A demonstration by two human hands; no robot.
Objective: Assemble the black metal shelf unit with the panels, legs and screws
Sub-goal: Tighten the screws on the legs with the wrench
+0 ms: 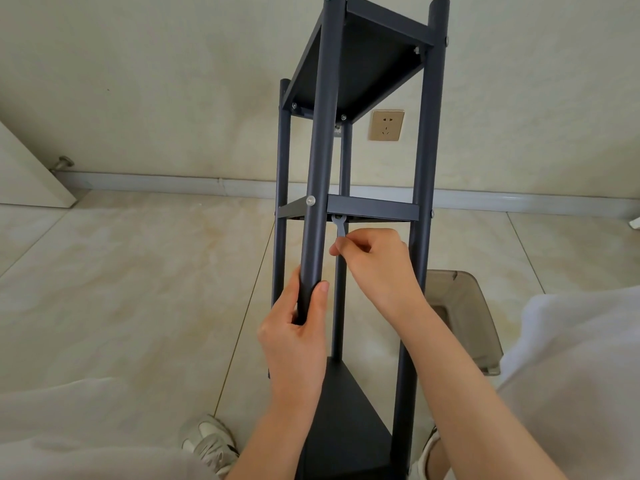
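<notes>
The black metal shelf unit [426, 133] lies tilted away from me, its legs running up the view. My left hand [294, 337] grips the near leg [320, 140] below the middle panel [370, 206]. A silver screw head [310, 201] shows on that leg at the panel's height. My right hand [374, 268] pinches a small flat silver wrench [339, 227], whose open end sits on a nut under the middle panel's front edge. The top panel [360, 60] and the bottom panel [346, 410] are fixed between the legs.
Beige tiled floor [138, 271] runs to a cream wall with a gold power socket [386, 125]. A translucent grey plastic bin [464, 317] stands on the right behind the shelf. A white door panel [31, 174] is at far left. My shoes [207, 441] show below.
</notes>
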